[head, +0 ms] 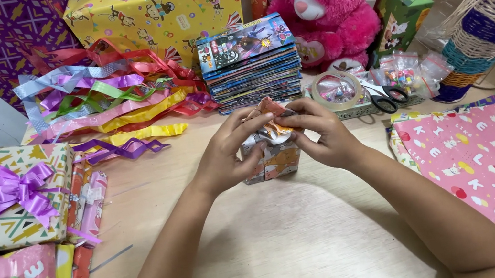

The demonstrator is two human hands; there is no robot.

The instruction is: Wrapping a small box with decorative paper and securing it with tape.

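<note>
Glossy patterned wrapping paper on the small square gift box (271, 155), standing mid-tabletop (289, 244), is being pinched at its top folds by both the left hand (226, 152) and right hand (323, 131), fingers clenched on paper that looks thin, light, easily torn.

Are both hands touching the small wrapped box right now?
Touching. The head view shows the left hand and right hand pinching the gathered paper on top of the small wrapped box.
</note>
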